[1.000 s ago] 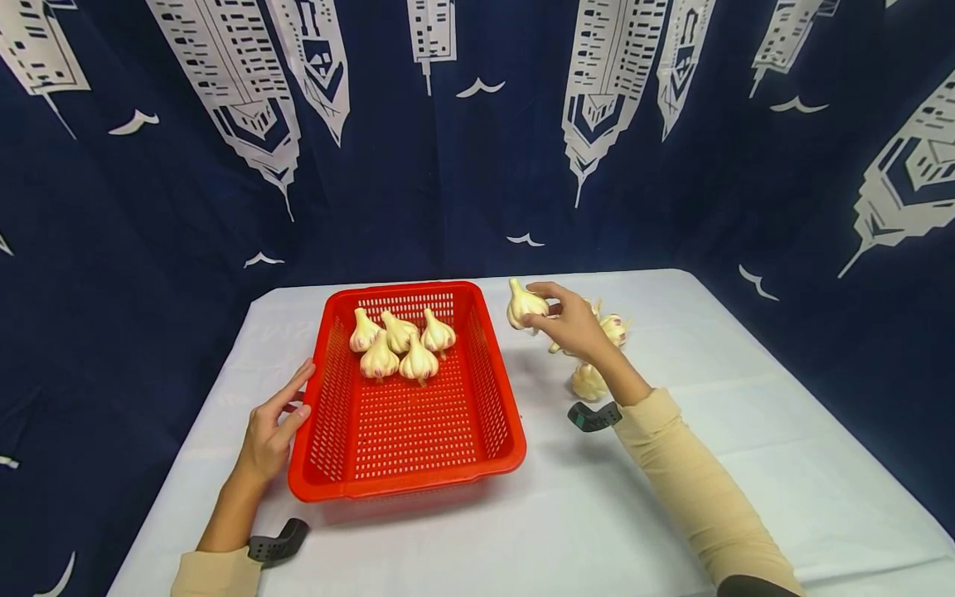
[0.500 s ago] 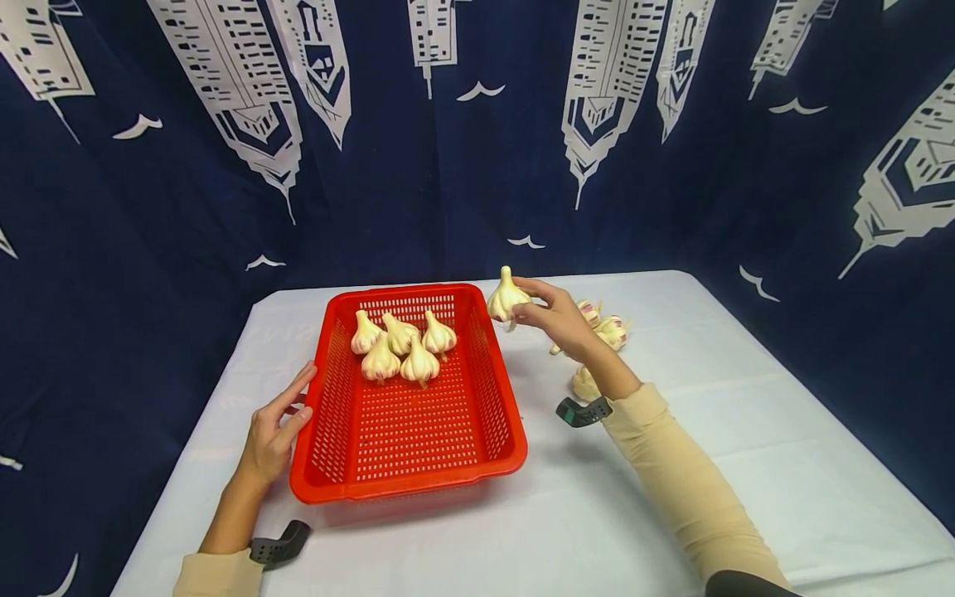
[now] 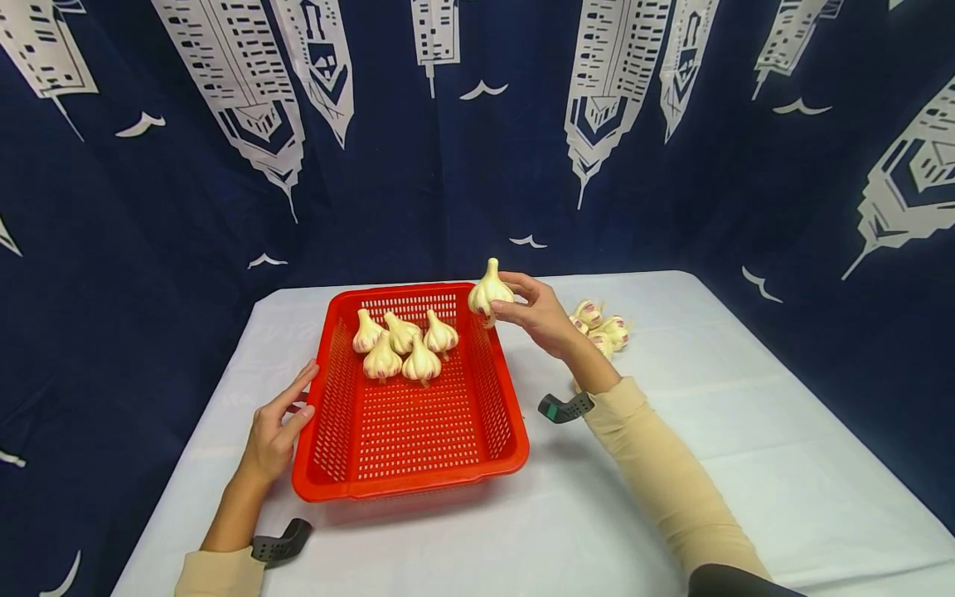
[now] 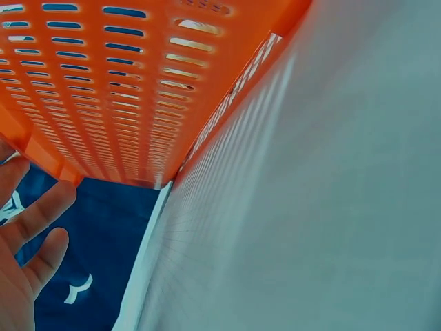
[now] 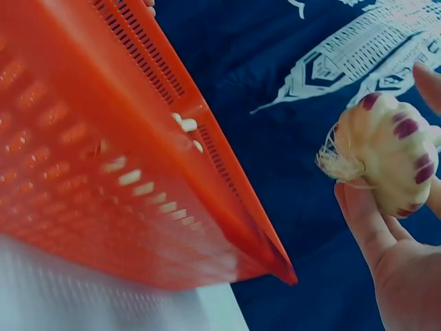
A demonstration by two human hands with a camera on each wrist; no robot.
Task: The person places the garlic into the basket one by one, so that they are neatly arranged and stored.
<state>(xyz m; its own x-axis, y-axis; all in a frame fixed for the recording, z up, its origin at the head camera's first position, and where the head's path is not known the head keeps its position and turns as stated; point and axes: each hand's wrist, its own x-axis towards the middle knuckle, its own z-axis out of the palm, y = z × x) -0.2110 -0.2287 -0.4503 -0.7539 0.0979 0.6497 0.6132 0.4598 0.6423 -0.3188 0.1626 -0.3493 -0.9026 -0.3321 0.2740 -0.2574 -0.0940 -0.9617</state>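
A garlic bulb [image 3: 491, 290], stem upward, is pinched between the thumb and fingers of my right hand [image 3: 543, 319], above the right rim of a red slotted plastic basket [image 3: 418, 431]. The right wrist view shows purple patches and stringy roots on the underside of this garlic bulb [image 5: 386, 152]. Inside the basket, several more garlic bulbs [image 3: 421, 361] stand grouped at the far end. My left hand [image 3: 272, 435] has its fingers extended at the basket's left rim; in the left wrist view, the fingertips of this hand [image 4: 34, 234] lie right by the rim.
On the table right of the basket, beyond my right forearm, lies a cluster of several garlic bulbs [image 3: 613, 330], partly hidden by the arm. A white cloth [image 3: 746, 431] covers the table. Behind it hangs a dark blue curtain [image 3: 462, 199] with white building prints.
My right hand has carried the garlic bulb leftward and slightly up, from beside the basket to over its right rim. My left hand keeps its place.
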